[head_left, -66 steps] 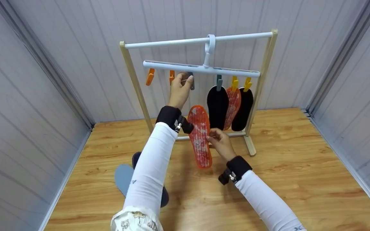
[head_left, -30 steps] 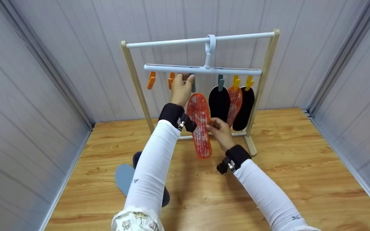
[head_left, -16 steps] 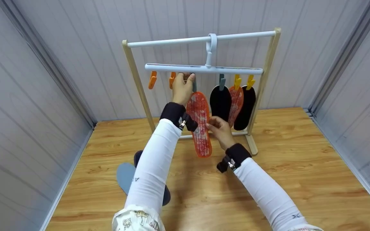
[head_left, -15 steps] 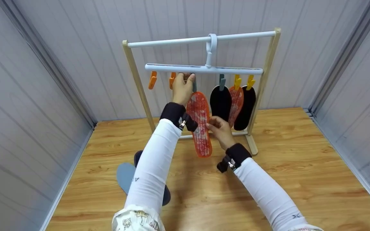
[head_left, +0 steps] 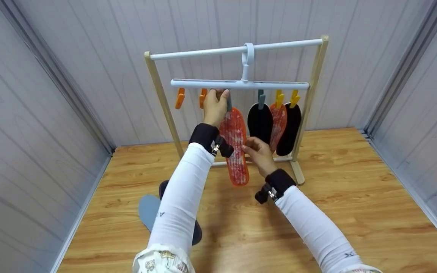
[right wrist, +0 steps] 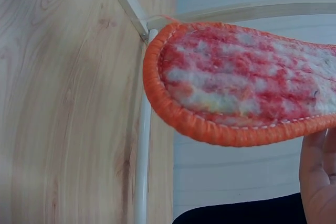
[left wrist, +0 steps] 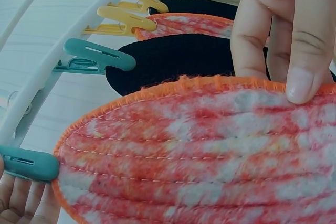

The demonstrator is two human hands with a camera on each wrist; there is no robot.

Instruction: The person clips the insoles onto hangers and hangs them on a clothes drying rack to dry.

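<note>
A white clip hanger (head_left: 203,83) hangs from the rod of a wooden rack (head_left: 160,94). My left hand (head_left: 218,96) reaches up under it and pinches a teal clip (head_left: 228,103). My right hand (head_left: 249,146) grips the side edge of an orange-rimmed red-and-white insole (head_left: 235,146), held upright. In the left wrist view the insole's (left wrist: 199,150) top end touches the teal clip (left wrist: 29,163), and the right hand's fingers (left wrist: 286,30) lie on its rim. The right wrist view shows the insole's (right wrist: 241,82) lower end above the floor.
To the right, a second teal clip (head_left: 259,99) and two yellow clips (head_left: 286,98) hold a black insole (head_left: 259,121), a red one (head_left: 278,119) and another black one (head_left: 290,127). Two orange clips (head_left: 191,98) hang bare. A blue-grey insole (head_left: 147,212) and a dark one (head_left: 196,232) lie on the wooden floor (head_left: 355,204).
My right hand has lifted the orange insole until its top end reaches the teal clip. My left hand has stayed on that clip.
</note>
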